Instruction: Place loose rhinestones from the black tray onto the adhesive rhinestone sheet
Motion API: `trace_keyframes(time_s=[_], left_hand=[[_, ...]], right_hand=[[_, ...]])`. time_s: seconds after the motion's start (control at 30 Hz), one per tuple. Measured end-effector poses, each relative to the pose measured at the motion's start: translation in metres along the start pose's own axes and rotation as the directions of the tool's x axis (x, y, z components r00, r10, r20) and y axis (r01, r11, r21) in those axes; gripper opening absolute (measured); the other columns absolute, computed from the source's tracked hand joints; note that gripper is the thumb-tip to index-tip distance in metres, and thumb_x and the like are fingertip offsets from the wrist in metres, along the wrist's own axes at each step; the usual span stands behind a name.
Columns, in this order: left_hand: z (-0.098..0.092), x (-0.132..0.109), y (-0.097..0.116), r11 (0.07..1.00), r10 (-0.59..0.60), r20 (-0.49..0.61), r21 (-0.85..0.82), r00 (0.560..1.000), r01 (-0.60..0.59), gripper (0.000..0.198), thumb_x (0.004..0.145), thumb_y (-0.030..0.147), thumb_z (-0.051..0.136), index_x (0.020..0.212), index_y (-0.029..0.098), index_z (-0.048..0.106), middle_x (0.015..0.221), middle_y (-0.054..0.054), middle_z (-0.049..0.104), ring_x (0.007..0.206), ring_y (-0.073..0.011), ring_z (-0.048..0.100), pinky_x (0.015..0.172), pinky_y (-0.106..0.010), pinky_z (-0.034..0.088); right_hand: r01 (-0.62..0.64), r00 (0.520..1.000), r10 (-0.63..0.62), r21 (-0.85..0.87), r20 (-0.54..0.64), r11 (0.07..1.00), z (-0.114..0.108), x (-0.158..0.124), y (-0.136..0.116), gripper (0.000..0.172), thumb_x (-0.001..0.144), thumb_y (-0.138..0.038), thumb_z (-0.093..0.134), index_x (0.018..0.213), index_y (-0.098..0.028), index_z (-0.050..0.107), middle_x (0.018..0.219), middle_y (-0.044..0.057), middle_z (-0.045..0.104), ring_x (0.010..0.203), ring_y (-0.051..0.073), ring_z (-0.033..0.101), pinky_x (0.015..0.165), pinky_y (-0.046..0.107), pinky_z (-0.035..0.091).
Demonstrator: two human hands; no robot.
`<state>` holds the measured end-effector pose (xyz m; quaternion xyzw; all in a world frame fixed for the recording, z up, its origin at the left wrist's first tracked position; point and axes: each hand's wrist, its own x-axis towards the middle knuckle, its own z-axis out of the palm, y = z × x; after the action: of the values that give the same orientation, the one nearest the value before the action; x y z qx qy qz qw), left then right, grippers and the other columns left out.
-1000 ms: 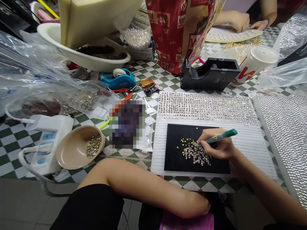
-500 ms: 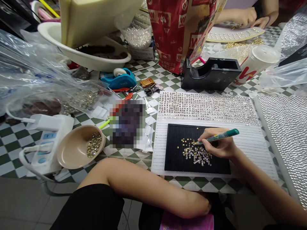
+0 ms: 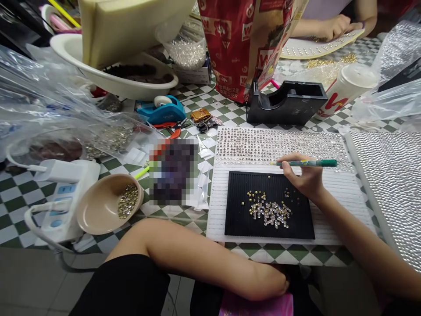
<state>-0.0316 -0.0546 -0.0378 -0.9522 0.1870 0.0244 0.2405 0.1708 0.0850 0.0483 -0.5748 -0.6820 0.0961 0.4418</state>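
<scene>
Right hand point(image 3: 304, 179) grips one pen point(image 3: 315, 163); one black tray point(image 3: 237, 221) and, at left, one bowl point(image 3: 94, 206) hold gems point(image 3: 273, 213); left hand point(image 3: 281, 281) too hidden to tell.

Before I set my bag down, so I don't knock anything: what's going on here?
The person's right hand holds a green pen-like tool, its tip near the lower edge of the rows of stones on a white board. A black tray on that board carries loose stones. The left arm ends low by the checkered table, its hand too hidden to read. Across the table, another person's hand is at a pale panel with rows of studs.
</scene>
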Motion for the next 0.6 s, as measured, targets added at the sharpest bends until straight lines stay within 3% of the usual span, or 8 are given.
trace_keyframes(time_s=[0.1,0.27,0.4,0.6], left_hand=[[0.001,0.000,-0.001,0.984,0.089,-0.172,-0.140,0.981,-0.114,0.006,0.072,0.038,0.052,0.071,0.032,0.054,0.060,0.001,0.026,0.047,-0.0215,0.016,0.054,-0.041,0.025],[0.003,0.001,0.000,0.955,0.091,-0.197,-0.259,0.976,-0.142,0.015,0.071,0.035,0.057,0.082,0.030,0.066,0.058,0.001,0.031,0.045,-0.0204,0.019,0.052,-0.040,0.022],[0.005,0.000,0.004,0.942,0.064,-0.197,-0.312,0.978,-0.125,0.016,0.071,0.028,0.059,0.085,0.029,0.069,0.063,-0.001,0.045,0.046,-0.0204,0.030,0.054,-0.040,0.034],[0.009,0.001,0.010,0.909,0.023,-0.222,-0.401,0.975,-0.113,0.016,0.070,0.018,0.060,0.078,0.029,0.069,0.068,0.001,0.055,0.057,-0.0173,0.052,0.077,-0.033,0.052]], right_hand=[[0.003,1.000,-0.003,-0.028,0.009,1.000,0.001,0.000,0.002,0.012,0.085,-0.015,0.059,0.085,-0.025,0.066,0.080,0.001,0.072,0.070,0.016,0.067,0.068,0.034,0.057],[0.028,0.999,-0.027,-0.057,0.024,0.998,0.002,0.002,0.000,0.009,0.087,-0.018,0.058,0.083,-0.021,0.066,0.074,0.001,0.071,0.067,0.015,0.067,0.065,0.030,0.055],[-0.001,0.999,0.003,-0.065,0.038,0.998,0.004,0.004,0.001,0.011,0.087,-0.020,0.057,0.080,-0.020,0.066,0.071,0.001,0.069,0.065,0.014,0.066,0.063,0.030,0.053],[-0.024,1.000,0.024,0.025,-0.014,0.999,-0.001,-0.001,-0.008,0.011,0.084,-0.015,0.059,0.079,-0.021,0.066,0.072,0.001,0.070,0.064,0.014,0.066,0.062,0.030,0.054]])
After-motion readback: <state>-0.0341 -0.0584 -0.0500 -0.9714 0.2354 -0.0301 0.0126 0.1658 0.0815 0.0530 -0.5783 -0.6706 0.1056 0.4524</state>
